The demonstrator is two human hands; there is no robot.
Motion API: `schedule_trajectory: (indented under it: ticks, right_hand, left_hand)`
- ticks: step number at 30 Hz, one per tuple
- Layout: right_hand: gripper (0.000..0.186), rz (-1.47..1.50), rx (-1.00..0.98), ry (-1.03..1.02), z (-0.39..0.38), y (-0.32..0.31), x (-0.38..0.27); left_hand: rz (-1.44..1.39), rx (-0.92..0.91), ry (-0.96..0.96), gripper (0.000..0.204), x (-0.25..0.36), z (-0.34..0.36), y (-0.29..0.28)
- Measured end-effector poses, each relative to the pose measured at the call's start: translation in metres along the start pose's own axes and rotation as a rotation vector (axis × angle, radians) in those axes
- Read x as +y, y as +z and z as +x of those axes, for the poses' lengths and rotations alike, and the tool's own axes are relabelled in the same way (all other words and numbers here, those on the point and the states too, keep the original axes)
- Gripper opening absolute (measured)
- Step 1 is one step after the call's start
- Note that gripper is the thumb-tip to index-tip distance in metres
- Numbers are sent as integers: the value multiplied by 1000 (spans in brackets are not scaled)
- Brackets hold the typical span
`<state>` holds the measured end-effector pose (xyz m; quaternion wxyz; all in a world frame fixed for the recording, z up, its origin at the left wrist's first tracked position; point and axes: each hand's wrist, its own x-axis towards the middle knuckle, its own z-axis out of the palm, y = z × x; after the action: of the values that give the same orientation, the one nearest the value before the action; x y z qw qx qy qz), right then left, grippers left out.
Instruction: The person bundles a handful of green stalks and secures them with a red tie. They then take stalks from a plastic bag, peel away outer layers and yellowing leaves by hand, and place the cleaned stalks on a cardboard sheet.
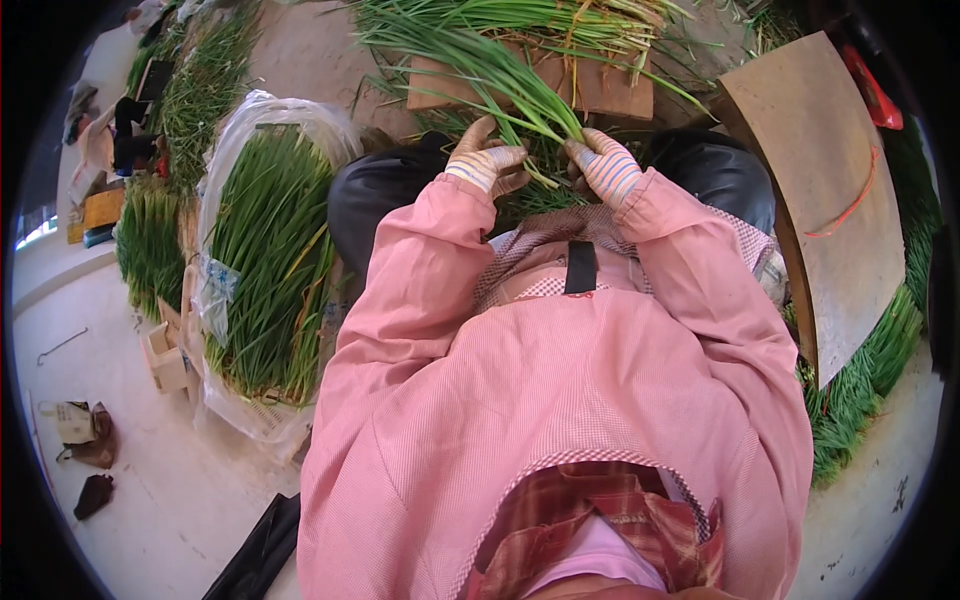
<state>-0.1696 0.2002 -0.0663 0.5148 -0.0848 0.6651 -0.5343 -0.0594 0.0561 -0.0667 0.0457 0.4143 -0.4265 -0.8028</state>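
Note:
Both my hands, in striped knit gloves with soiled fingers, are over my lap. My right hand (610, 165) grips a bunch of long green leafy stalks (510, 75) near their pale ends, which fan up and to the left. My left hand (480, 162) is curled at a few lower stalks (535, 165) of the bunch, index finger raised. Beyond them a wooden board (435, 85) bears a heap of similar stalks (610, 25) with yellowed leaves among them. Loose greens lie beneath my hands.
A plastic-lined crate of greens (265, 250) stands at my left. A leaning board (830, 230) with orange cord is at my right, with more greens (860, 400) behind. A co-worker (130, 145) is at the far left. A metal hook (60, 345) and bags (85, 435) lie on the floor.

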Motion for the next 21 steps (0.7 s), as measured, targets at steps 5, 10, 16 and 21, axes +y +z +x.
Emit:
schedule_trajectory:
  ticks: [5,10,16,21]
  right_hand:
    - [34,42,-54,-350,4,16,20]
    - [38,123,-193,-257,11,7,27]
    - [25,119,-232,-53,5,1,14]
    - [17,345,-170,82,5,-13,10]
  left_hand:
    - [8,-55,34,60,-2,4,2]
    - [18,-24,68,42,-5,2,10]
    - [-50,-152,148,48,-17,7,5]
    - [138,-103,105,72,-21,-1,-7]
